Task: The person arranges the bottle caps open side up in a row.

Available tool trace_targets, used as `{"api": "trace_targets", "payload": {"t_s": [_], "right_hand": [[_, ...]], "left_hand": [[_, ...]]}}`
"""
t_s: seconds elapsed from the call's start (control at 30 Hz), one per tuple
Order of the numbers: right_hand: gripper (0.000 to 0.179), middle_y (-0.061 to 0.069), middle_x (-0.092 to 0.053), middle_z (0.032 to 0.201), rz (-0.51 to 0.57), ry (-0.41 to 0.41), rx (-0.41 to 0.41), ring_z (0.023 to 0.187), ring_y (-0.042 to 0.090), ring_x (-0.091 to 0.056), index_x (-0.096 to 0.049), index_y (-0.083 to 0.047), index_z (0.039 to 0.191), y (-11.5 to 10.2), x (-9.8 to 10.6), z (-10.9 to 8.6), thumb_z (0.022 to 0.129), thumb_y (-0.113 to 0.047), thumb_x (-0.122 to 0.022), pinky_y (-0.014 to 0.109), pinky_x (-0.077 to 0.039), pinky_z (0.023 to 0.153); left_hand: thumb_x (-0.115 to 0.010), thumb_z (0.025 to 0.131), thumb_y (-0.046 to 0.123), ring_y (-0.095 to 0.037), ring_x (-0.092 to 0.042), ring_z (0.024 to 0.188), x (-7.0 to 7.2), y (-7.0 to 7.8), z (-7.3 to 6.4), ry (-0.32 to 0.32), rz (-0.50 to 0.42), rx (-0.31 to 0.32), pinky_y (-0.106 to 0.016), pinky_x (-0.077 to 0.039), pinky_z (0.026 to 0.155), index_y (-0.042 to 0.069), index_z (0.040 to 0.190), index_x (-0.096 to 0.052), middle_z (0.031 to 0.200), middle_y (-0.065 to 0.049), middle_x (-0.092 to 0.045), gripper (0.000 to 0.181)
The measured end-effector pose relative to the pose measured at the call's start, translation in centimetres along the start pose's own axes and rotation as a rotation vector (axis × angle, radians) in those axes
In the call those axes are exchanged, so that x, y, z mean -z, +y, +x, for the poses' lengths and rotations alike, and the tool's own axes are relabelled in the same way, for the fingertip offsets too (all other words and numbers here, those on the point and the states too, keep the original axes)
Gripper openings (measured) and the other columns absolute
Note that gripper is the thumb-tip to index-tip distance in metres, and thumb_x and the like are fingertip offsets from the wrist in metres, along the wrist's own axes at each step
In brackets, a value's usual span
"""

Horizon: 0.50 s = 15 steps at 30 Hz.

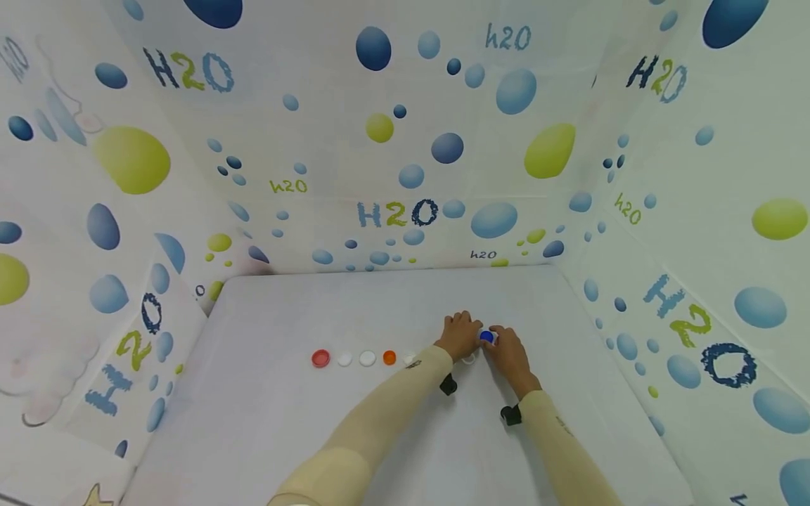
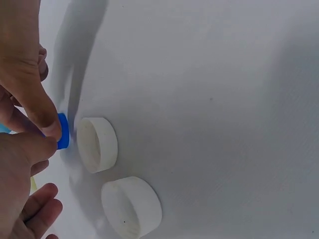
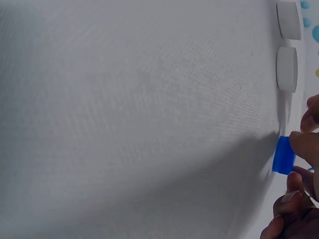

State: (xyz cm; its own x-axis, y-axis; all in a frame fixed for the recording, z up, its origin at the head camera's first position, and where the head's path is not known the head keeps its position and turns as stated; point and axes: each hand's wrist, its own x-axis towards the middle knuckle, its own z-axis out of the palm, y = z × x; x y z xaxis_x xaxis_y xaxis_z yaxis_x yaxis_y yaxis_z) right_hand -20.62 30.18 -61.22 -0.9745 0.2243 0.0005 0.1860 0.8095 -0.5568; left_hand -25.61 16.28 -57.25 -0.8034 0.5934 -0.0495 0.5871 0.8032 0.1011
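A small blue bottle cap [image 1: 486, 337] is between the two hands, right of the middle of the white table. My right hand [image 1: 510, 357] pinches it; the thumb lies against the blue side in the left wrist view. From the other side my left hand [image 1: 460, 337] also grips the cap with thumb and finger, its other fingers loosely curled. Whether the cap touches the table is hard to tell. A white cap [image 2: 104, 144] lies close by, with a second white cap [image 2: 142, 206] beyond it; both rest open side up.
To the left runs a row of caps: a red cap [image 1: 320, 358], a white cap [image 1: 344, 359], another white cap [image 1: 368, 358] and an orange cap [image 1: 389, 358]. The left forearm partly covers the row's right end. Patterned sheets [image 1: 411, 140] enclose the table [image 1: 285, 429].
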Motion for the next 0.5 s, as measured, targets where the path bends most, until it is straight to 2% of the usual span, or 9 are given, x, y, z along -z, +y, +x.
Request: {"api": "trace_targets", "payload": {"t_s": [0.1,0.33,0.5], "right_hand": [[0.049,0.016,-0.059,0.098,-0.007,-0.014,-0.014,0.084,0.026,-0.055,-0.06,0.005,0.14,-0.1,-0.1,0.0,0.101,-0.023,-0.073,0.042,-0.051,0.076],[0.05,0.019,-0.062,0.103,-0.021,-0.016,-0.021,0.089,0.028,-0.058,-0.059,0.005,0.14,-0.3,-0.1,-0.1,0.101,-0.023,-0.073,0.046,-0.055,0.084],[0.052,0.019,-0.062,0.104,-0.029,-0.013,-0.046,0.089,0.029,-0.059,-0.059,0.005,0.141,0.1,-0.1,-0.2,0.101,-0.026,-0.073,0.047,-0.054,0.085]], "left_hand": [[-0.067,0.103,0.046,-0.022,-0.058,0.117,0.2,0.1,0.2,-0.016,-0.002,0.011,-0.044,-0.045,0.103,0.024,0.141,-0.067,0.127,-0.005,-0.063,0.044],[-0.063,0.105,0.044,-0.024,-0.055,0.123,-1.0,-0.1,1.3,-0.078,-0.03,0.026,-0.047,-0.041,0.109,0.025,0.143,-0.066,0.134,-0.006,-0.061,0.043],[-0.066,0.104,0.041,-0.024,-0.056,0.121,-1.1,0.1,1.4,-0.049,-0.042,0.006,-0.046,-0.042,0.107,0.024,0.14,-0.068,0.131,-0.006,-0.062,0.039]]}}
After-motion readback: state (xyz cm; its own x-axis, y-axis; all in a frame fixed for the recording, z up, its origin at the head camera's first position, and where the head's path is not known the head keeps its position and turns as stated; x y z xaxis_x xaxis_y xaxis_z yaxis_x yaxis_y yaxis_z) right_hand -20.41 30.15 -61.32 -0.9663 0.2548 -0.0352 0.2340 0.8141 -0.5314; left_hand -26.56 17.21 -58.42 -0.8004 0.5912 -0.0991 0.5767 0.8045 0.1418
